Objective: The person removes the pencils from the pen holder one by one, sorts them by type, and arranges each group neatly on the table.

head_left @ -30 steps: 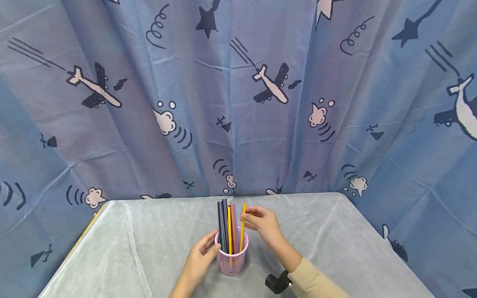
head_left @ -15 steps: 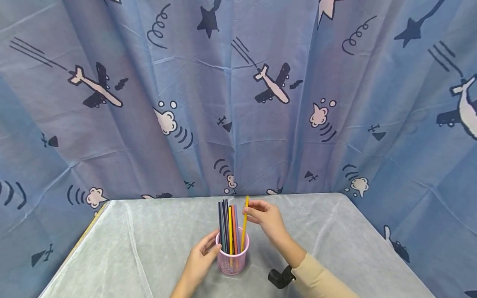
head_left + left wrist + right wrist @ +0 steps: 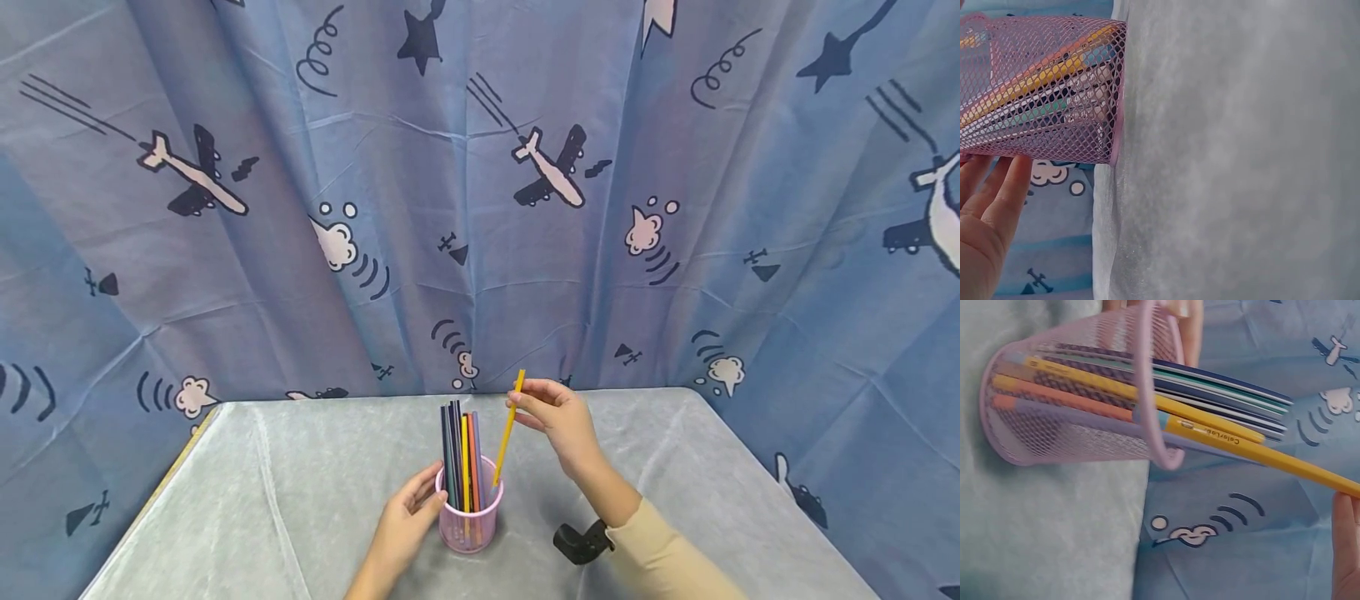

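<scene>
A pink mesh pencil cup (image 3: 449,533) stands upright on the table, holding several pencils (image 3: 454,458) in dark, yellow, orange and purple. My left hand (image 3: 401,525) grips the left side of the cup, thumb at the front of the rim. In the left wrist view some of its fingers (image 3: 1007,194) touch the mesh. My right hand (image 3: 566,425) pinches a yellow pencil (image 3: 509,429) near its upper end, tilted to the right. In the right wrist view the pencil's blue-banded lower end is just inside the cup's rim (image 3: 1142,369), beside the other pencils.
A pale grey cloth covers the table (image 3: 337,475). Behind it hangs a blue curtain (image 3: 420,292) printed with planes, stars and clouds. A black device (image 3: 581,543) sits by the beige right sleeve (image 3: 663,550).
My right hand has moved up and to the right, drawing the yellow pencil most of the way out of the cup and tilting it. The left hand and the cup stay nearly still.
</scene>
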A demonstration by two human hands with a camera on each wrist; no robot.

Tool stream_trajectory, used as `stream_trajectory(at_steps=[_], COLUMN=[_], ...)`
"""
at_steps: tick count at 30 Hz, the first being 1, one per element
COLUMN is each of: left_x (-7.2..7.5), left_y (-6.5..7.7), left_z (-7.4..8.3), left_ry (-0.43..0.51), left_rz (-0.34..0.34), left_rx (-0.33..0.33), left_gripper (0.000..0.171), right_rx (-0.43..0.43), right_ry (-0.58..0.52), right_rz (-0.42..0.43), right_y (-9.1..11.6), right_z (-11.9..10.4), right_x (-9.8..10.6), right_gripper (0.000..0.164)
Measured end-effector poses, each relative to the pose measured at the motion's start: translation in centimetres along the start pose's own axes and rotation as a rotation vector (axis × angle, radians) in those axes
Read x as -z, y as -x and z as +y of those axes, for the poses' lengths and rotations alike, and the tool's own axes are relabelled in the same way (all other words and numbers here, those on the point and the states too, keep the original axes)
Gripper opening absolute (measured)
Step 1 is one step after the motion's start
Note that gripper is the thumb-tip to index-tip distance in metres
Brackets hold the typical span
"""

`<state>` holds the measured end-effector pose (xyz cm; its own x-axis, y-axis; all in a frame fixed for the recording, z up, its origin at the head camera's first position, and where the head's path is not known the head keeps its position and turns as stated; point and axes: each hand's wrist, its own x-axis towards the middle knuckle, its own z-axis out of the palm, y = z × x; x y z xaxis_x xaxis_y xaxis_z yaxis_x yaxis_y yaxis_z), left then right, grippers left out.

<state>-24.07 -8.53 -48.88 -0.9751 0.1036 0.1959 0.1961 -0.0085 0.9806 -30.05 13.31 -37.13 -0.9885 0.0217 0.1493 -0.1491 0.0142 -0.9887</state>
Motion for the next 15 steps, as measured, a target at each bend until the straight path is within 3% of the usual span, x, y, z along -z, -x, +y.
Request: stream_trajectory(at_steps=[7,15], left_x=[-0.1,0.0], left_y=[-0.1,-0.1], left_z=[-0.1,-0.1], left_ry=[0.008,0.01], left_rz=[0.006,0.008], left_rx=[0.01,0.011], left_gripper=[0.051,0.051], right_rx=[0.015,0.017], right_ry=[-0.057,-0.101], right_rz=[-0.002,0.0], right_y=[-0.1,-0.1], right_z=[-1.4,-2.0], right_x=[1.5,3.0], right_gripper=[0.027,0.015])
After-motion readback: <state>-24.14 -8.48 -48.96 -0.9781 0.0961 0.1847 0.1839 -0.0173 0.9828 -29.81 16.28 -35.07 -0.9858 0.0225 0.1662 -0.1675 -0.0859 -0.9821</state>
